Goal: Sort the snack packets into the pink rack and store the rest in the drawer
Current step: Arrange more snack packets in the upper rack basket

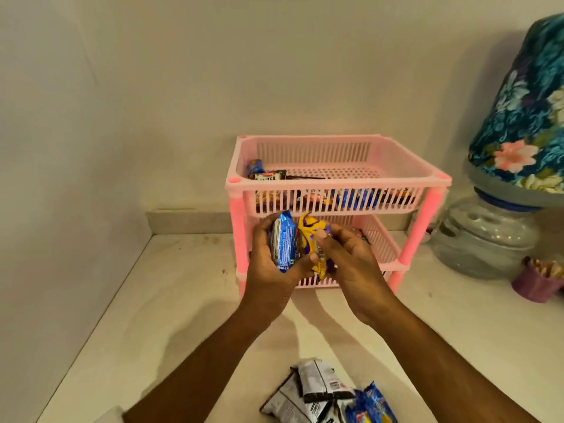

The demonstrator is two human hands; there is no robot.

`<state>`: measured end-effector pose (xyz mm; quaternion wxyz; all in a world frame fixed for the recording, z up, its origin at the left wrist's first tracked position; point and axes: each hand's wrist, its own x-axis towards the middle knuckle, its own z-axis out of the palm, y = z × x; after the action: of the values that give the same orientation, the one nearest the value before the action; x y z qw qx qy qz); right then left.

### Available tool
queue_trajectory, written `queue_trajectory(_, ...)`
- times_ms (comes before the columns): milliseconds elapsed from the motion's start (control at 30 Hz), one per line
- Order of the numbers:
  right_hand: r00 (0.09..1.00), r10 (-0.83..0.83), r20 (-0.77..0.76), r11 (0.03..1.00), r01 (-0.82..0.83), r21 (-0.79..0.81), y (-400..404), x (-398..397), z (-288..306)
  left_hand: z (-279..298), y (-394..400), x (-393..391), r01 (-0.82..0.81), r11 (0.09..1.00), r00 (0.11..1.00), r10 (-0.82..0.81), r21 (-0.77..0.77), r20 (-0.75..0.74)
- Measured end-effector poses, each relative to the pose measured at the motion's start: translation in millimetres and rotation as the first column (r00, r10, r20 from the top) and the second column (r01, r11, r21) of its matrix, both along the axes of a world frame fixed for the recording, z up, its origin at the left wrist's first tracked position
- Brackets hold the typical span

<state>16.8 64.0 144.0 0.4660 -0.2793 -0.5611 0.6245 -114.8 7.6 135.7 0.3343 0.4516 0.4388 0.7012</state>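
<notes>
While both hands are bunching packets together right in front of the pink rack (337,184), I'm reading this as a sort-and-split step, not a drop yet. My left hand (268,270) is curling round the blue packet (283,242), fingers wrapped behind it and thumb across the front, holding it upright on edge, probably so it slides into a tier sideways. My right hand (351,257) is pinching the yellow-and-purple packet (314,245) with thumb and fingertips, touching the blue one; looks like I'm peeling it apart from the bundle to file it by kind. Both are hovering at the rack's middle tier, just under the top tier's front wall, not yet inside. The rack's top tier is already carrying several packets, mostly along its front and left corner, back half bare, so there's room. A red packet is showing in the middle tier behind my right hand, hard to read. Well in front of the rack, near the frame bottom, a pile of black-and-white packets (308,392) and more blue packets (372,404) is waiting on the countertop (171,300), kept close for grabbing. Right of the rack a glass jar (485,239) with a floral cover (525,111) is standing. No drawer in view, can't tell where it is.
</notes>
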Motion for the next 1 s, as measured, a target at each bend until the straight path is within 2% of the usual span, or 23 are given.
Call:
queue_trajectory(133,0.998,-0.003,0.063,0.991,-0.006,0.134,12,8,50,45,15,14,-0.016,0.997,0.994,0.025,0.079,-0.109)
queue_trajectory(200,0.998,-0.002,0.063,0.985,-0.009,0.170,22,10,78,70,28,13,0.036,0.997,0.993,-0.027,0.075,-0.111)
queue_trajectory(300,0.992,-0.041,0.116,0.975,0.014,0.220,50,12,123,114,56,2,-0.024,0.999,0.990,0.027,0.022,-0.135)
queue_trajectory(400,0.988,-0.071,0.135,0.993,0.056,0.108,92,7,158,151,91,-15,-0.098,0.992,0.985,0.085,-0.077,-0.149)
queue_trajectory(500,0.970,-0.101,0.222,0.995,0.094,0.041,133,-5,178,174,133,-35,-0.150,0.972,0.959,0.098,-0.182,-0.267)
queue_trajectory(633,0.897,-0.124,0.424,0.992,0.123,0.032,187,-26,169,173,184,-60,-0.211,0.906,0.913,0.049,-0.367,-0.405)
queue_trajectory(767,0.797,-0.098,0.596,0.995,0.098,0.033,230,-47,147,153,221,-77,-0.314,0.789,0.791,-0.090,-0.528,-0.606)
queue_trajectory(833,0.755,-0.064,0.653,0.997,0.078,0.007,248,-56,141,146,239,-81,-0.349,0.754,0.763,-0.116,-0.556,-0.637)
queue_trajectory(1000,0.593,0.001,0.805,1.000,0.014,-0.011,280,-81,141,132,270,-90,-0.385,0.650,0.762,-0.178,-0.656,-0.623)
